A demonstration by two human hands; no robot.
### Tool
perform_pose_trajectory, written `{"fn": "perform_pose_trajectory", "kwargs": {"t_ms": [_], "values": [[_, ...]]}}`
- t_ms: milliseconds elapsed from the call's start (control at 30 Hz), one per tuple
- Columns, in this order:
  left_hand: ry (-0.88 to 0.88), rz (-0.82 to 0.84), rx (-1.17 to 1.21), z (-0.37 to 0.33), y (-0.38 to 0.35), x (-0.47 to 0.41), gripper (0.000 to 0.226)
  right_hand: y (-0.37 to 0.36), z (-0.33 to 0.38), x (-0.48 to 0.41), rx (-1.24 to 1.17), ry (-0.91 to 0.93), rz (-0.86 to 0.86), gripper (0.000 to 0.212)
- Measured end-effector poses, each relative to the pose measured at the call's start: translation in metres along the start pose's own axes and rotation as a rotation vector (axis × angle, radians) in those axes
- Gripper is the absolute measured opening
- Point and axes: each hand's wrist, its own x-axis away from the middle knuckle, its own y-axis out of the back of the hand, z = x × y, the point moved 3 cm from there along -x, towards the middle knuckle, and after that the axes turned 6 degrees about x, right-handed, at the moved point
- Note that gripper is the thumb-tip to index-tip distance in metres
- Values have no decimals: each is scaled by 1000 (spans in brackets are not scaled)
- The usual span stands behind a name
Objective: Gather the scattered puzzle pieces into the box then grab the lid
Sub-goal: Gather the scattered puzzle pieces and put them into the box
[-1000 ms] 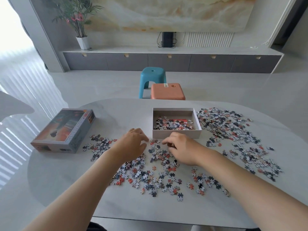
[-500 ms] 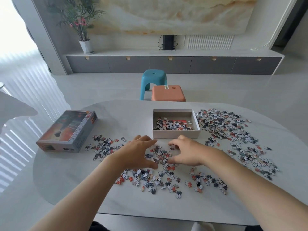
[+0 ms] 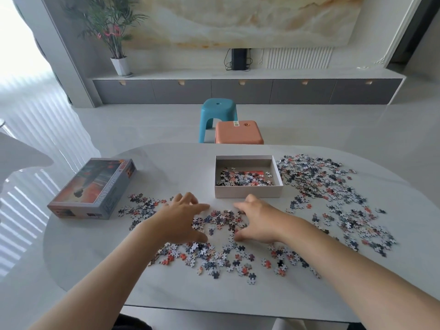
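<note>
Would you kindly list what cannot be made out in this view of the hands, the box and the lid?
Head view: puzzle pieces beneath the left hand and right hand are covered by the palms.
Head view: the near floor strip of the box is hidden by its front wall.
Head view: side print on the lid is too small to read.
Head view: both elbows are cut off by the bottom edge.

I'm in a home living room: a long low cabinet (image 3: 247, 91) under a marble wall panel (image 3: 238, 20), a potted plant (image 3: 114, 36), two plastic stools (image 3: 217, 120).
</note>
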Motion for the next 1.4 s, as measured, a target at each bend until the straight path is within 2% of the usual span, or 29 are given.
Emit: {"fn": "perform_pose_trajectory", "kwargs": {"t_ms": [100,233,367,467,600,733,833,1000,1167,1233,1333,1400], "values": [[-43,-14,152,-5,-3,0,82,-5,8,-5,-18,10,-9,80],[-87,-28,203,-13,-3,-6,72,-7,14,-12,-59,15,-38,68],[-104,-73,274,-29,-1,-15,43,-9,16,-16,-67,1,-78,68],[-58,-152,292,-39,-2,-23,26,-9,14,-17,-99,-17,-137,53],[-25,-207,332,-43,-1,-31,23,-5,11,-19,-141,-49,-218,35],[7,-207,370,-43,4,-34,21,0,2,-24,-236,-135,-171,14],[31,-257,515,-45,9,-40,14,10,-3,-25,-291,-147,-182,6],[12,-421,630,-53,34,-55,13,45,-12,-22,-543,-122,-292,6],[-4,-541,697,-54,56,-75,15,71,-24,-27,-420,-88,-606,8],[13,-547,688,-54,56,-84,20,70,-29,-32,-316,-71,-670,15],[16,-485,622,-51,47,-94,36,59,-35,-41,-161,-43,-533,35],[-11,-462,549,-48,44,-93,42,55,-38,-43,-155,12,-463,42]]}}
